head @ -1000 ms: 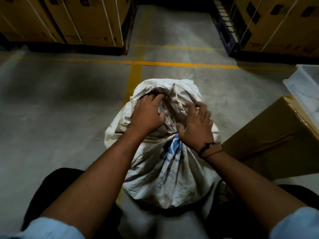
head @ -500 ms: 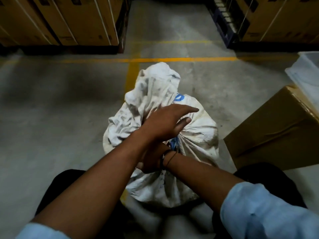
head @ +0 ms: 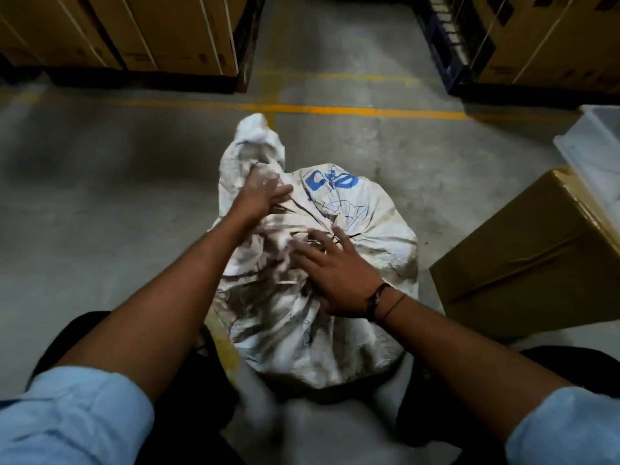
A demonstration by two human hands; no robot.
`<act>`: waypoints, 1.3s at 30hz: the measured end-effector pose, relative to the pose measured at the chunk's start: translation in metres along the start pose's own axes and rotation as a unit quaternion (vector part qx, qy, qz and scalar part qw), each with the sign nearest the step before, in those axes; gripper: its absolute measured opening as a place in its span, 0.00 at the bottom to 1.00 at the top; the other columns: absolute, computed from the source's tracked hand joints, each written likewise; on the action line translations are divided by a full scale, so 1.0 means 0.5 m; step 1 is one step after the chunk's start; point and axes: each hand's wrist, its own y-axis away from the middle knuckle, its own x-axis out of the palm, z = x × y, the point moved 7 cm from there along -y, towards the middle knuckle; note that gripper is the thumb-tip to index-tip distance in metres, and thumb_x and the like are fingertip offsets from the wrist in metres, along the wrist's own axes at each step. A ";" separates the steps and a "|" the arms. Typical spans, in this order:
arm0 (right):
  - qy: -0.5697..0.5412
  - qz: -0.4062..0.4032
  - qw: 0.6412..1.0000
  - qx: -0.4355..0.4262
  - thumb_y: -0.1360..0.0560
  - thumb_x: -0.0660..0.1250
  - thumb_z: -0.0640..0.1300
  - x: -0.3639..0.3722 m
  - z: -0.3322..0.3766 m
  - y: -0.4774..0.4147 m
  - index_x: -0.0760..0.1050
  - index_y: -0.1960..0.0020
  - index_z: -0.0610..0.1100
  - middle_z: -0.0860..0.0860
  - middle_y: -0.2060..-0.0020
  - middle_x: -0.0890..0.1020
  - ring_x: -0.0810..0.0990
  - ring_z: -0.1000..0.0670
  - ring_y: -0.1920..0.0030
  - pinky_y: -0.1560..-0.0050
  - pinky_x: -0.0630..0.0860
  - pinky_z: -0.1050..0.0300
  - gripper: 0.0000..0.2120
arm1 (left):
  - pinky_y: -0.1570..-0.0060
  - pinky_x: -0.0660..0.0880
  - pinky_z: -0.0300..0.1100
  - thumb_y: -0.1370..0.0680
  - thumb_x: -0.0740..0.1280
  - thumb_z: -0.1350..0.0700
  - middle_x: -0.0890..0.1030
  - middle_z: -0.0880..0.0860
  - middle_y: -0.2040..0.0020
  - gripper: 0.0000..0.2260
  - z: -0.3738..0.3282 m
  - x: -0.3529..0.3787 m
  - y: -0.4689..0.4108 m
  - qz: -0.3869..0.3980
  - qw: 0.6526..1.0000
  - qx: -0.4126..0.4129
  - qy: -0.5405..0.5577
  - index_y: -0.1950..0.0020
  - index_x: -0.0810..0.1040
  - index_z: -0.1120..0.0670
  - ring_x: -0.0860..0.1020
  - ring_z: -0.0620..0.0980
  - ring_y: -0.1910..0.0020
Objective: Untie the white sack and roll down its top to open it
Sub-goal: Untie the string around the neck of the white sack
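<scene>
The white sack (head: 365,229) stands on the concrete floor between my knees, dirty, with blue print on its far side. Its loose top sticks up at the far left. My left hand (head: 260,196) grips the bunched cloth just below that top. My right hand (head: 339,273) lies on the crumpled neck of the sack, fingers spread and blurred; a dark band sits on its wrist. Whether a tie is still around the neck cannot be made out.
A brown cardboard box (head: 530,256) lies close on the right, with a white plastic bin (head: 597,152) behind it. Stacked cartons on pallets (head: 151,38) line the back left and back right. A yellow floor line (head: 352,110) runs across behind the sack.
My right hand came out from under my left arm and now rests on the sack's neck. My left hand moved up and left onto the bunched top. The sack has turned, showing the blue print.
</scene>
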 end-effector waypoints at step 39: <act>-0.338 0.026 0.748 0.571 0.32 0.62 0.67 0.157 -0.294 -0.006 0.78 0.41 0.43 0.42 0.40 0.81 0.79 0.40 0.41 0.40 0.75 0.48 0.32 | 0.23 0.55 0.56 0.17 0.54 0.44 0.63 0.56 0.21 0.25 0.031 0.164 0.069 0.123 0.688 0.327 -0.636 0.20 0.60 0.44 0.57 0.62 0.22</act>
